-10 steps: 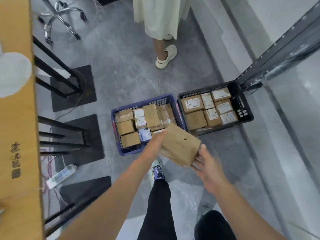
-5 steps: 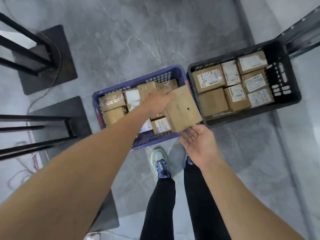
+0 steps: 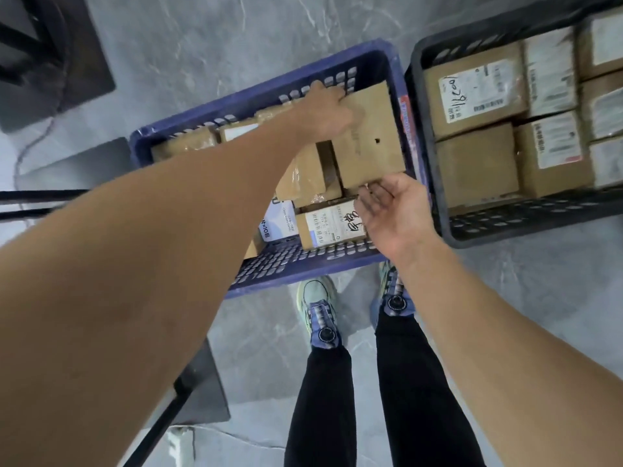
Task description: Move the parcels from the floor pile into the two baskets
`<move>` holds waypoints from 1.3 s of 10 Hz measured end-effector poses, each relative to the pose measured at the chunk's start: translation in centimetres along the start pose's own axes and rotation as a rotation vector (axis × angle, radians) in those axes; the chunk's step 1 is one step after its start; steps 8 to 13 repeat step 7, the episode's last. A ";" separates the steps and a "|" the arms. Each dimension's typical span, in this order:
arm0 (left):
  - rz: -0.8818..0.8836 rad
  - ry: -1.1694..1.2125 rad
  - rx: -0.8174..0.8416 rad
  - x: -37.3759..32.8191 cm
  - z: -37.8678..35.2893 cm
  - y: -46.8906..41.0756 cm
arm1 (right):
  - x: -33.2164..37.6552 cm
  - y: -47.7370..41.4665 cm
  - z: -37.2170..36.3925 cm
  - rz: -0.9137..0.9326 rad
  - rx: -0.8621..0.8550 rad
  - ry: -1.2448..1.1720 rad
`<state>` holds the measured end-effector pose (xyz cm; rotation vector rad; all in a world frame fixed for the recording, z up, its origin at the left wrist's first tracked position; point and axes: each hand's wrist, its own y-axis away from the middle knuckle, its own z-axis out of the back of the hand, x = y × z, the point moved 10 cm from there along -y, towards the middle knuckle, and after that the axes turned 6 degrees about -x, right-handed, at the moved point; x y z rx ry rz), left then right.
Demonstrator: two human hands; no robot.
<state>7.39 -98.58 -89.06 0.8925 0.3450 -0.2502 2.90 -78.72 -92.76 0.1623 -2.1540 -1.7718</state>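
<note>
Directly below the head camera, as I watch from my remote station, a plain brown parcel [image 3: 367, 139] lies in the blue basket [image 3: 296, 264], held between both hands. The left hand [image 3: 325, 109] reaches across the basket and grips the parcel's far left corner, its fingers curled over the edge. The right hand [image 3: 392, 210] is spread open, palm up, on the near side. Its fingertips [image 3: 369, 190] touch the parcel's near edge, and I cannot tell whether they reach under it.

The parcel sits against the basket's right wall, resting tilted on top of the parcels beneath it. It is a flat box of bare cardboard without a label, marked only by a small dark hole right of its middle.

Just beside it to the left sits a taped parcel [image 3: 303, 176]. In front of that lie a labelled parcel [image 3: 332, 224] with dark handwriting and a white pouch [image 3: 279, 220] with blue print.

The black basket [image 3: 522, 220] stands just to the right of the blue one on the grey marbled floor [image 3: 236, 28]. It is packed with brown boxes, and most of them carry white labels. At the near wall of the blue basket I see two shoes [image 3: 318, 308] and black trouser legs.
</note>
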 end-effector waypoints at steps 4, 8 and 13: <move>-0.058 -0.057 -0.070 1.8 -1.7 -4.4 | 0.3 -5.4 -1.9 -0.012 0.017 0.022; -0.017 -0.056 -0.080 2.8 -2.0 -1.4 | 1.9 -4.5 -1.2 -0.001 -0.007 0.297; -0.017 -0.056 -0.080 2.8 -2.0 -1.4 | 1.9 -4.5 -1.2 -0.001 -0.007 0.297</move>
